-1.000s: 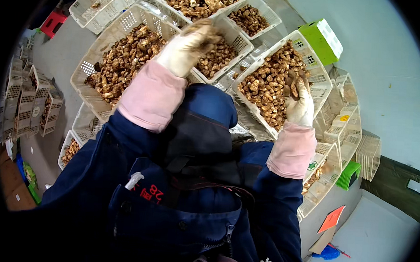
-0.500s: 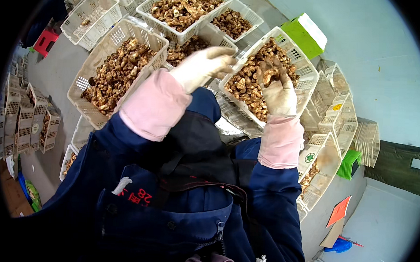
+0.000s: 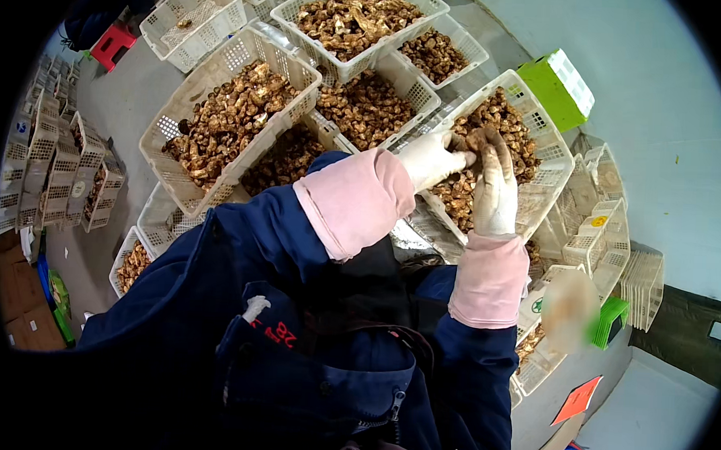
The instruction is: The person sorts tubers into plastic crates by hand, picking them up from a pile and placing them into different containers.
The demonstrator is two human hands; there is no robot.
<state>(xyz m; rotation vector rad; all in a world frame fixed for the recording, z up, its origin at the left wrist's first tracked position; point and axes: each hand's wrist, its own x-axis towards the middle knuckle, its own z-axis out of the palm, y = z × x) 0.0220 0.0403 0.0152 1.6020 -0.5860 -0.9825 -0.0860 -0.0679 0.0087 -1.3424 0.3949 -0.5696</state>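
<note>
Both my hands wear whitish gloves and pink cuffs, and they meet above a white plastic crate point(image 3: 551, 189) heaped with brown mushrooms point(image 3: 513, 135). The fingertips of my right hand point(image 3: 494, 199) are closed round a brown mushroom point(image 3: 478, 139), partly hidden by the fingers. My left hand point(image 3: 429, 160) comes in from the left with curled fingers, its thumb close to that mushroom; what is between its fingers is hidden. A larger crate of mushrooms point(image 3: 236, 119) stands to the left, and another crate of mushrooms point(image 3: 365, 109) sits between the two.
Farther off are more filled crates point(image 3: 305, 17) and a nearly bare white crate point(image 3: 194, 25). A green box point(image 3: 558, 87) stands by the wall behind the right crate. Stacked crates point(image 3: 598, 227) line the right side; a red stool point(image 3: 111, 47) is at the far left.
My left hand has moved right, from beside the right crate to my right hand, and its fingers have curled. The view has shifted, so the crates appear farther right and lower.
</note>
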